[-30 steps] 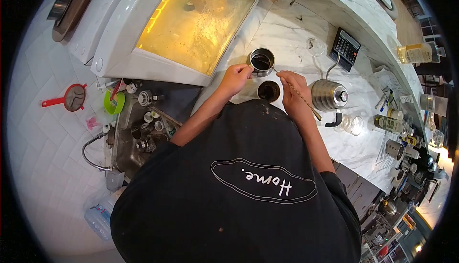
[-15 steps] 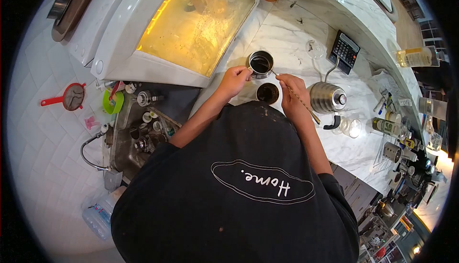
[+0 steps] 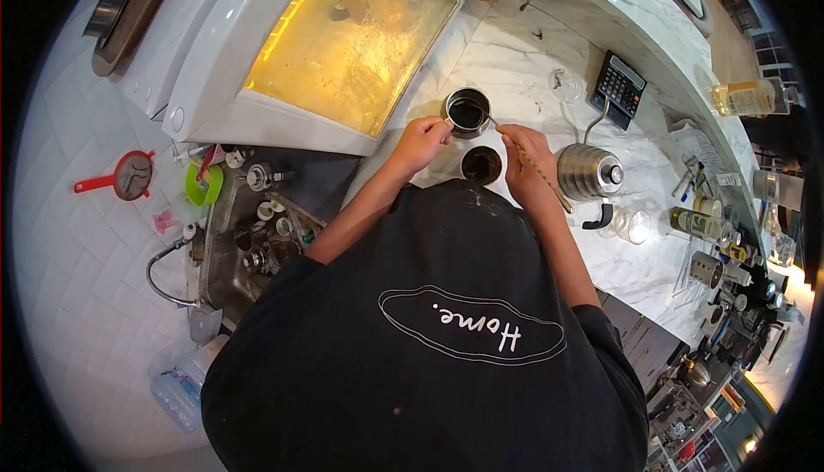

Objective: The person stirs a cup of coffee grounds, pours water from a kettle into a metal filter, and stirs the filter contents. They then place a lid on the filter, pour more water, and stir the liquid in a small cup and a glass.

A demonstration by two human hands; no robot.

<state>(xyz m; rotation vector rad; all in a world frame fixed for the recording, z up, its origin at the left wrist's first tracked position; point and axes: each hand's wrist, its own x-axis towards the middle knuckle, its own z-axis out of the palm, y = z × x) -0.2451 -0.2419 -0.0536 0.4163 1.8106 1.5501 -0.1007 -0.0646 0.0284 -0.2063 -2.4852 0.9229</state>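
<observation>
My left hand [image 3: 424, 143] is closed, thumb and fingers pinching the near side of a metal cup [image 3: 468, 94] that holds dark liquid. A long bar spoon [image 3: 544, 178] with a twisted shaft is gripped in my right hand [image 3: 527, 160]. The spoon's far end slants into the liquid over the cup's right rim, and its tip is hidden. Just below the cup stands a second round container [image 3: 481, 166] with dark brown contents, between my wrists. Right of my right hand is a steel gooseneck kettle [image 3: 588, 172] with a black handle.
A calculator [image 3: 618, 88] lies behind the kettle, and a drinking glass [image 3: 633, 226] stands near its handle. To my left are a lit glass display case [image 3: 356, 43] and a sink [image 3: 225, 276] with several items. Bottles [image 3: 697, 225] and tools line the counter's right side.
The spoon has shifted slightly in the cup, and my right hand has moved a little with it. My left hand stays at the cup.
</observation>
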